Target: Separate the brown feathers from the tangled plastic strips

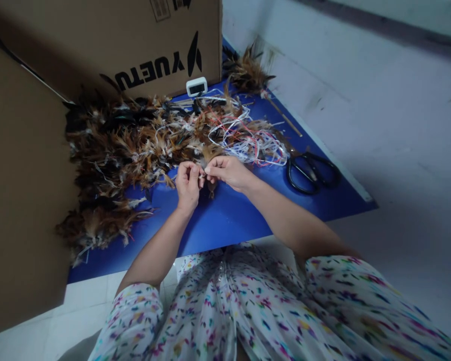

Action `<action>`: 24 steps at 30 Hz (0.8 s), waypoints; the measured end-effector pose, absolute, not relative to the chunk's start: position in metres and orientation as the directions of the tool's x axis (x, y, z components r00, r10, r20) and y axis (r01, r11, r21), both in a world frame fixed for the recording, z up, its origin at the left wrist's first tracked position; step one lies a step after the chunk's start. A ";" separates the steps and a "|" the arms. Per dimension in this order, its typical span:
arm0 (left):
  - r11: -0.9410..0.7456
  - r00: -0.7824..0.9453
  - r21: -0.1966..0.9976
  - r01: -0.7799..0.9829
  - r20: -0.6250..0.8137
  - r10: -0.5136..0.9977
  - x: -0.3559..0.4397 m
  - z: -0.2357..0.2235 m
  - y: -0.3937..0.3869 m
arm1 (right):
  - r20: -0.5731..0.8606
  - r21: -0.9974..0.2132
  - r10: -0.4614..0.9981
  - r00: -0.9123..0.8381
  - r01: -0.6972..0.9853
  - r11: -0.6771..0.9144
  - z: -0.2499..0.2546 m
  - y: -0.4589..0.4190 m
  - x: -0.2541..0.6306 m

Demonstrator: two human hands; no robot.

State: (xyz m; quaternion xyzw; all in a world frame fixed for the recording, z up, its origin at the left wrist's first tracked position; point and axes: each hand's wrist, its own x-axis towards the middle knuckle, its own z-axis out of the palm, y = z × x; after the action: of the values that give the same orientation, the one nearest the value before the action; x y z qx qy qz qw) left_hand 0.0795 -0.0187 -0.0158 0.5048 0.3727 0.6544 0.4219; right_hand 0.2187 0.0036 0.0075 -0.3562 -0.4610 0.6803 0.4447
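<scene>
Over the near part of the blue table point(229, 220), my left hand point(188, 185) and my right hand point(227, 172) meet, fingertips almost touching. Both are closed in a pinch on a small bunch of brown feathers point(211, 189), which shows below the right fingers. A tiny pale bit, perhaps a quill end or a tie, shows between the fingertips; the fingers hide most of it. Just behind the hands spreads a heap of brown and black feathers point(135, 145). A tangle of white and red plastic strings point(259, 145) lies beyond my right hand.
Black-handled scissors point(302, 175) rest on the right, near the table edge. A feather duster point(250, 72) with a thin stick point(285, 118) lies at the back right by the wall. A small white digital device point(196, 87) stands before a large cardboard box point(97, 45). More cardboard point(18, 190) borders the left.
</scene>
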 end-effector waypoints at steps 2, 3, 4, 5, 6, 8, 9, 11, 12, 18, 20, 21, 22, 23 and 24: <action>-0.343 -0.130 0.922 -0.179 0.323 0.937 0.079 -0.014 -0.019 | -0.036 -0.968 0.928 -0.371 -0.217 -0.125 0.006 0.006 0.222; -0.329 -0.130 0.927 -0.180 0.309 0.942 0.078 -0.013 -0.019 | -0.016 -0.979 0.925 -0.379 -0.183 -0.092 0.006 0.007 0.224; -0.318 -0.130 0.931 -0.179 0.298 0.946 0.078 -0.013 -0.019 | 0.006 -0.988 0.923 -0.384 -0.145 -0.054 0.005 0.008 0.226; -0.311 -0.130 0.934 -0.175 0.292 0.948 0.077 -0.013 -0.019 | 0.027 -0.995 0.921 -0.388 -0.103 -0.014 0.005 0.009 0.228; -0.310 -0.127 0.936 -0.167 0.291 0.948 0.077 -0.013 -0.019 | 0.049 -0.998 0.918 -0.394 -0.057 0.029 0.005 0.009 0.229; -0.322 -0.111 0.936 -0.140 0.308 0.945 0.075 -0.012 -0.018 | 0.100 -0.991 0.908 -0.408 0.044 0.129 0.006 0.008 0.232; -0.332 -0.103 0.935 -0.122 0.321 0.942 0.074 -0.012 -0.018 | 0.135 -0.977 0.901 -0.413 0.097 0.190 0.007 0.007 0.233; -0.348 -0.089 0.934 -0.082 0.341 0.936 0.072 -0.011 -0.019 | 0.237 -0.920 0.883 -0.406 0.199 0.339 0.008 0.004 0.235; -0.353 -0.083 0.934 -0.059 0.348 0.934 0.071 -0.010 -0.019 | 0.296 -0.879 0.870 -0.395 0.242 0.410 0.009 0.004 0.235; -0.322 -0.017 0.946 -0.029 0.321 0.947 0.068 -0.007 -0.019 | 0.446 -0.752 0.807 -0.388 0.327 0.573 0.008 0.005 0.237; -0.293 0.009 0.955 -0.054 0.294 0.956 0.067 -0.008 -0.019 | 0.451 -0.746 0.789 -0.417 0.310 0.590 0.007 0.005 0.237; -0.275 0.025 0.959 -0.065 0.277 0.960 0.067 -0.008 -0.019 | 0.451 -0.746 0.782 -0.430 0.299 0.595 0.007 0.005 0.236; -0.257 0.041 0.964 -0.073 0.260 0.965 0.066 -0.009 -0.020 | 0.449 -0.749 0.776 -0.443 0.288 0.597 0.007 0.005 0.236; -0.237 0.056 0.968 -0.080 0.242 0.969 0.065 -0.009 -0.020 | 0.445 -0.753 0.772 -0.455 0.277 0.597 0.006 0.004 0.235; -0.220 0.067 0.972 -0.087 0.226 0.972 0.063 -0.010 -0.021 | 0.440 -0.758 0.768 -0.465 0.266 0.596 0.006 0.003 0.234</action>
State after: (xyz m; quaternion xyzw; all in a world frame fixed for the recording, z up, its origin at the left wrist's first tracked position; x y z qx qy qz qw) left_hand 0.0631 -0.0212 -0.0101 0.5517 0.4010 0.5527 0.4789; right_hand 0.2342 0.0035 0.0061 -0.3243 -0.7972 0.3114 0.4028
